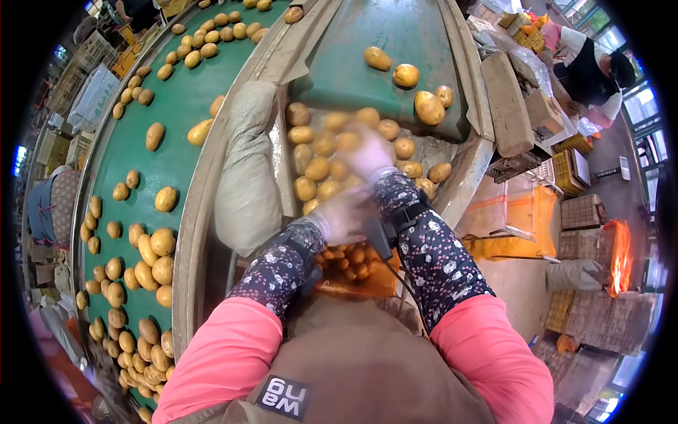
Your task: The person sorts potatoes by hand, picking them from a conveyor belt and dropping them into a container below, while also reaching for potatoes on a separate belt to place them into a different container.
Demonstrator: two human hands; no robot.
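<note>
Both of my hands wear pale gloves and are blurred with motion. My left hand (344,215) hovers at the near edge of a heap of yellow potatoes (318,169) lying at the foot of a green chute (395,35). Farther in, my right hand (367,155) rests over the heap, among the potatoes. Whether either hand grips a potato is lost in the blur. Below my wrists an orange mesh bag (353,272) holds several potatoes.
A curved green conveyor (187,120) at left carries many potatoes. A stuffed grey sack (247,169) lies on the rim between belt and chute. Another person (590,60) works at top right. Crates (583,212) and orange bags (508,212) stand on the floor at right.
</note>
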